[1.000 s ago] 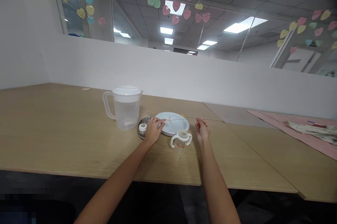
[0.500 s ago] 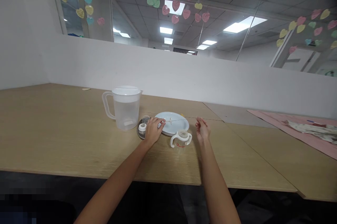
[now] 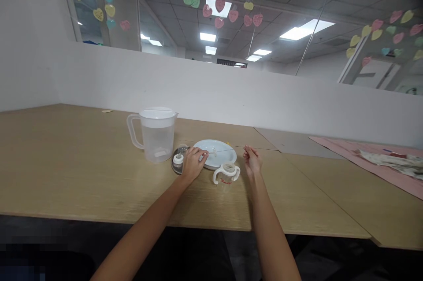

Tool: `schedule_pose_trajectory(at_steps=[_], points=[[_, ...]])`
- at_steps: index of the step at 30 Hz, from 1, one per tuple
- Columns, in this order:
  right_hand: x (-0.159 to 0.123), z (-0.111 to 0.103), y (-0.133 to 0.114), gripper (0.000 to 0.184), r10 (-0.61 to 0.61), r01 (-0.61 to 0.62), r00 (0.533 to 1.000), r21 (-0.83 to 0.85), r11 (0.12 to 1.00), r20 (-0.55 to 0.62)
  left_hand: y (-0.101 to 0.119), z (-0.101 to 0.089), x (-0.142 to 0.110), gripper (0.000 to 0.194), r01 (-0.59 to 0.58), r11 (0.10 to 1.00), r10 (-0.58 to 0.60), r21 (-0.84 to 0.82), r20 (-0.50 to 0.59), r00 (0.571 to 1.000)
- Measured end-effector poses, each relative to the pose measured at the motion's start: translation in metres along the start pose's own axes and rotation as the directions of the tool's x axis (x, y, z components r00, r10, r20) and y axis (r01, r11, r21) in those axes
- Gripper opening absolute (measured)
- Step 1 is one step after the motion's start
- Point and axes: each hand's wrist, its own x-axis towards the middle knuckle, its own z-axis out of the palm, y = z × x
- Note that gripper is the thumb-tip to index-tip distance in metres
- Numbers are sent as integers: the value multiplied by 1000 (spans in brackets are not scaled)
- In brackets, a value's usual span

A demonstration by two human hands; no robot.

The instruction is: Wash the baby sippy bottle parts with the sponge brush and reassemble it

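Observation:
A thin, pale, wire-like rod (image 3: pixel 226 150) runs between my two hands above a light blue dish (image 3: pixel 230 158). My left hand (image 3: pixel 194 162) pinches its left end, where it looks whiter and thicker. At the other end, the closed fingers of my right hand (image 3: pixel 252 160) grip it. Something small and pale lies in the dish, too small to name. In front stands a clear baby bottle (image 3: pixel 226 179) with two white handles, uncapped. Left of my left hand, a dark round tray (image 3: pixel 174 169) holds a white bottle collar (image 3: pixel 178 160) and a clear cap (image 3: pixel 182 149).
A clear plastic pitcher (image 3: pixel 157 138) with a white lid stands to the left. A pink cloth (image 3: pixel 333 148) with patterned fabric (image 3: pixel 380 163) on it lies at the right. The white wall (image 3: pixel 205 89) borders the back of the wooden table (image 3: pixel 99 175).
My right hand has shifted very slightly left. Both hands keep hold of the rod, and the view has tilted a little; the rest stands as before.

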Motion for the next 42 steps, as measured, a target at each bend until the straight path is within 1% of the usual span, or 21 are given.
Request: schedule_pose_trajectory(at_steps=[5, 9, 15, 20, 26, 34, 42], points=[[0, 1, 2, 33, 19, -19, 999, 3, 1000, 39, -1, 0, 0, 21, 6, 1000, -6, -16, -20, 1000], [0, 1, 3, 31, 34, -36, 996, 30, 999, 80, -2, 1, 1, 19, -2, 1000, 2, -5, -15, 1000], [-2, 1, 3, 31, 15, -19, 994, 34, 999, 109, -1, 1, 1, 18, -40, 999, 40, -8, 3, 999], [-2, 1, 4, 32, 14, -18, 994, 33, 999, 104, 0, 3, -1, 18, -45, 999, 45, -22, 2, 999], [-3, 3, 2, 32, 7, -5, 995, -21, 1000, 96, 0, 6, -2, 17, -53, 998, 53, -18, -21, 998], [-5, 6, -1, 37, -8, 5, 991, 23, 1000, 134, 1, 6, -2, 15, -99, 995, 99, 5, -64, 993], [-7, 8, -4, 41, -19, 23, 994, -38, 999, 104, -1, 8, -2, 15, -169, 985, 171, 30, -89, 981]])
